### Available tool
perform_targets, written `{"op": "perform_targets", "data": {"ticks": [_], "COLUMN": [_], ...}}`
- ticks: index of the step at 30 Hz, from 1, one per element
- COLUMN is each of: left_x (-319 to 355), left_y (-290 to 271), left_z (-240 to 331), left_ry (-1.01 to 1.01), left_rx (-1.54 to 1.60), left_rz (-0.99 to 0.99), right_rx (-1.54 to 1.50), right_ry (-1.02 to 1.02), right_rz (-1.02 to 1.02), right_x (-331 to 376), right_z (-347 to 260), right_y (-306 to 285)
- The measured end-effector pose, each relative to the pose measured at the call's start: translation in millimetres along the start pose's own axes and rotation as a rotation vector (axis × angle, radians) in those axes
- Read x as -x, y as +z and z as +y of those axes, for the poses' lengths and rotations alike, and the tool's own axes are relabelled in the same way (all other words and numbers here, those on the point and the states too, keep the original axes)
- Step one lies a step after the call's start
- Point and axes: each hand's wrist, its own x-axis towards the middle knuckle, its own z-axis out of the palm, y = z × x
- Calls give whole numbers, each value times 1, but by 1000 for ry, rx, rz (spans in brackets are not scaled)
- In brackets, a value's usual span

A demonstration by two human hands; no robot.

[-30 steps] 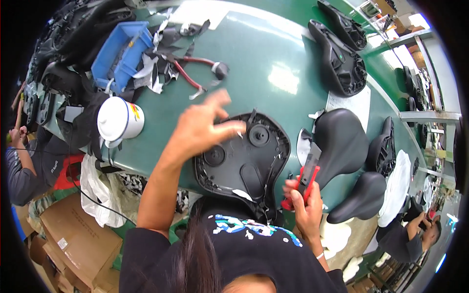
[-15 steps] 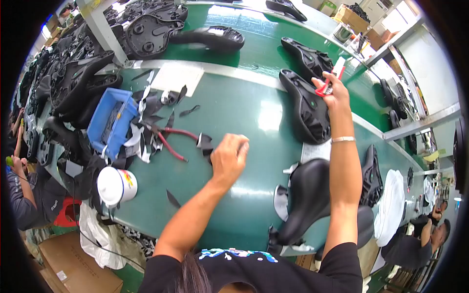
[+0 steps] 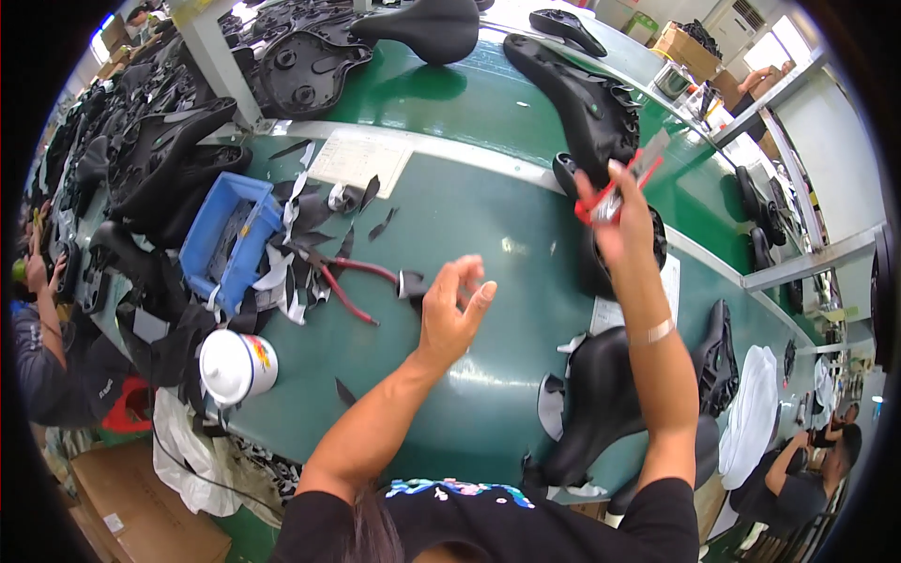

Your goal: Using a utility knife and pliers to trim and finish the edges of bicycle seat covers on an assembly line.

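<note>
The right hand point(image 3: 621, 223) is blurring over the far edge of the bench point(image 3: 488, 206), toward the right, its fingers clasping a red cutter point(image 3: 603, 206) and hiding much of a saddle point(image 3: 589, 265); I cannot tell whether they are touching the saddle beyond point(image 3: 568, 94). The left hand point(image 3: 454, 314) is curling loosely, empty, just beside the pliers point(image 3: 366, 266). Open surface is stretching from there to the far edge.
</note>
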Motion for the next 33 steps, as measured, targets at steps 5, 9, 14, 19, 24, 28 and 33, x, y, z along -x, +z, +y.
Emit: {"op": "perform_targets", "data": {"ticks": [5, 9, 14, 19, 24, 28, 33], "left_x": [0, 45, 68, 62, 52, 68, 103], "left_y": [-2, -74, -124, -126, -122, -123, -122], "left_z": [44, 40, 56, 80, 82, 77, 79], "left_ry": [-87, -414, -765, -665, -633, -689, -730], "left_rx": [822, 489, 470, 248, 21, 112, 142], "left_rz": [5, 32, -185, -386, -492, -386, -179], "right_rx": [352, 479, 1026, 1612, 1902, 1929, 1774], "right_ry": [362, 227, -73, -872, -562, -478, -242], "right_rz": [-131, -184, -313, -915, -1032, -803, -524], "right_x": [212, 274, 286, 263, 266, 310, 373], "right_z": [9, 4, 7, -3, -3, 20, 33], "right_y": [-27, -61, -92, -67, -69, -94, -102]}}
